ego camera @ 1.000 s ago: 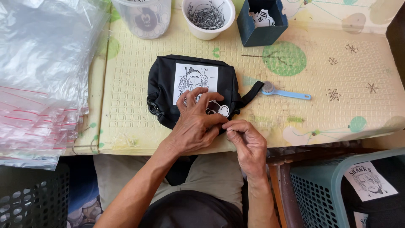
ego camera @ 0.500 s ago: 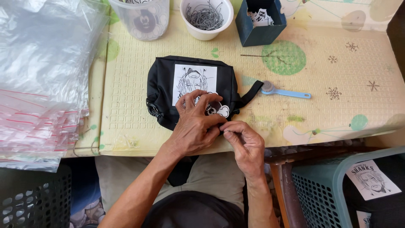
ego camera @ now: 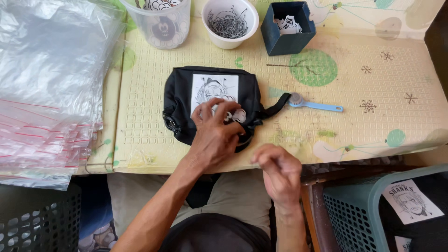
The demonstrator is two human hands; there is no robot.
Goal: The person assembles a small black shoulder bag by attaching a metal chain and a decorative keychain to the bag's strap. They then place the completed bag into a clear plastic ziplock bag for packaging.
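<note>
We see the left hand (ego camera: 215,135) pressing down with spread fingers on the small black fabric pouch with a white printed picture patch (ego camera: 212,100), which lies on the pale yellow patterned mat (ego camera: 373,74). The right hand (ego camera: 279,170) hovers off the mat's near edge, fingers loosely curled, holding nothing we can make out.

pouch (ego camera: 179,100) on table (ego camera: 373,88), cups behind, bags (ego camera: 44,93) left

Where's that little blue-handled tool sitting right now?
In the head view, the blue-handled tool lies on the yellow mat, just right of the black pouch, its round head touching the pouch's strap, below the dark blue box.
</note>
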